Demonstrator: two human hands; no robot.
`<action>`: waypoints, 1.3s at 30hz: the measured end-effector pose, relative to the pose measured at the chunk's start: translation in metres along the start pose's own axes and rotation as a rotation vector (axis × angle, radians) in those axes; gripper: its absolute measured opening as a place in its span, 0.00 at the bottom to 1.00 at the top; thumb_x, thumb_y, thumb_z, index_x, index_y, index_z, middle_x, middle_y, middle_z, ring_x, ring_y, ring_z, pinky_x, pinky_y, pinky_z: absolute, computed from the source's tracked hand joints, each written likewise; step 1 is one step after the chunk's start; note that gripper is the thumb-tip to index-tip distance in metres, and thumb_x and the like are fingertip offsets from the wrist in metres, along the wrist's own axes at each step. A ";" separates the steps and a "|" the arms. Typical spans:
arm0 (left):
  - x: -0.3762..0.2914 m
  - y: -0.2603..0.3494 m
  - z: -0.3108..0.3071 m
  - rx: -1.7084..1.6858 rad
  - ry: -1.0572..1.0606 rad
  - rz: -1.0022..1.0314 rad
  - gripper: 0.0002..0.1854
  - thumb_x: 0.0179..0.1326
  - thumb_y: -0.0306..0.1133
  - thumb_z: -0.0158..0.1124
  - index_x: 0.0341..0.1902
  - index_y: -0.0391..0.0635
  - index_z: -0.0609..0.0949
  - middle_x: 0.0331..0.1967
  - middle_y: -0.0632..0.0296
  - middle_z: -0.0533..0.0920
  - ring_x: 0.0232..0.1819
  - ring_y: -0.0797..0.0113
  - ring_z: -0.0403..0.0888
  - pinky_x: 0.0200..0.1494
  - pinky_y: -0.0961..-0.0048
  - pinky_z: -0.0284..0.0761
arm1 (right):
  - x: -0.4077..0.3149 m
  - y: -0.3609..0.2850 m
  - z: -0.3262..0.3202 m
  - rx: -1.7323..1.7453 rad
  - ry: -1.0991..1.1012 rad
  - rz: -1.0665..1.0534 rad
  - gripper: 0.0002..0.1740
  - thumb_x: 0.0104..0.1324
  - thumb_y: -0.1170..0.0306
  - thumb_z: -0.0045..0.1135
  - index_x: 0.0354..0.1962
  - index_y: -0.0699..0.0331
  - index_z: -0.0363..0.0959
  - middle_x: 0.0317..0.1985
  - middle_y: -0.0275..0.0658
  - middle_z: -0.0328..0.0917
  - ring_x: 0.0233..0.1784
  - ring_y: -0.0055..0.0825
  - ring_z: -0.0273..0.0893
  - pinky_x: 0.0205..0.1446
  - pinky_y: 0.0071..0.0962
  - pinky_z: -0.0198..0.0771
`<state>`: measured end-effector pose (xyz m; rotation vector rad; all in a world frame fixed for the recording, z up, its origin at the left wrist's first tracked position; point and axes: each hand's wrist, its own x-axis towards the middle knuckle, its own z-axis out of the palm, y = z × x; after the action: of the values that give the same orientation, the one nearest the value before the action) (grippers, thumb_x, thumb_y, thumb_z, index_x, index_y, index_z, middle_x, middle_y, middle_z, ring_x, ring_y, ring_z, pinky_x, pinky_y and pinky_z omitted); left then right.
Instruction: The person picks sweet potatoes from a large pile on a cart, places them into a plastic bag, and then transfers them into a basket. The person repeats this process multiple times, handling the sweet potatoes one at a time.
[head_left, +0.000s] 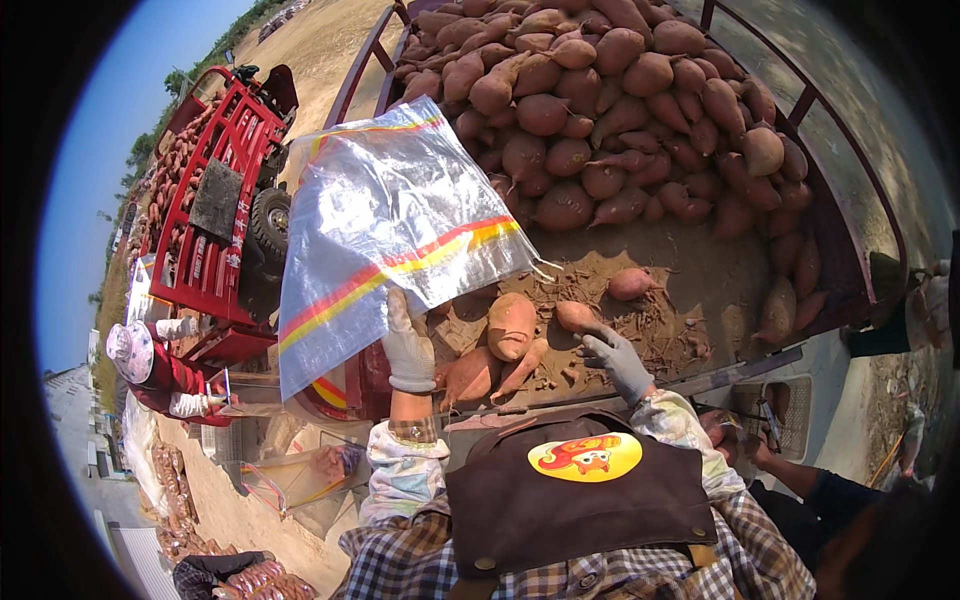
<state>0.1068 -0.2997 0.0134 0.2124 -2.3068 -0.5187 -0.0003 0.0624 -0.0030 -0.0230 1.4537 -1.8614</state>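
A translucent plastic sack (390, 217) with red and yellow stripes spreads up and forward from my left hand (409, 346). The gloved fingers of that hand grip the sack's lower edge. On the trailer bed, my gloved right hand (616, 355) reaches forward with fingers apart, its tips at the near end of a small sweet potato (574, 316). Another small sweet potato (631, 284) lies just beyond. Between my hands rests a large sweet potato (512, 325), partly over a wide one (471, 377) and a slim one (521, 367).
A big heap of sweet potatoes (592, 105) fills the far part of the railed trailer bed (720, 262). Left, a person in red (154, 360) works near a loaded red three-wheeled truck (217, 195). A person's arm (787, 469) is close on the right, near a plastic crate (787, 405).
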 end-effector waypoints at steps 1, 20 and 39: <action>0.003 0.005 0.004 -0.086 0.063 -0.138 0.24 0.69 0.24 0.49 0.69 0.38 0.67 0.62 0.48 0.72 0.64 0.60 0.70 0.68 0.65 0.67 | 0.010 -0.011 0.009 -0.097 -0.076 -0.045 0.24 0.75 0.60 0.53 0.63 0.62 0.68 0.55 0.35 0.79 0.51 0.22 0.78 0.51 0.24 0.74; 0.032 0.138 -0.103 -0.550 -0.761 -0.767 0.20 0.71 0.48 0.58 0.47 0.42 0.84 0.36 0.64 0.85 0.40 0.73 0.83 0.45 0.73 0.77 | 0.097 -0.029 0.122 0.570 -0.379 -0.006 0.22 0.73 0.66 0.52 0.62 0.63 0.66 0.54 0.37 0.74 0.59 0.37 0.73 0.62 0.39 0.71; 0.116 0.085 -0.031 0.154 -0.290 -0.111 0.08 0.63 0.35 0.59 0.42 0.47 0.80 0.41 0.54 0.81 0.44 0.50 0.81 0.48 0.57 0.76 | 0.037 -0.078 0.121 0.173 -0.223 -0.194 0.29 0.73 0.63 0.55 0.68 0.63 0.63 0.59 0.35 0.74 0.60 0.28 0.75 0.59 0.29 0.71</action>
<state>0.0469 -0.2671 0.1443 0.3614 -2.6323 -0.4507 -0.0155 -0.0536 0.0894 -0.2873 1.1691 -2.0617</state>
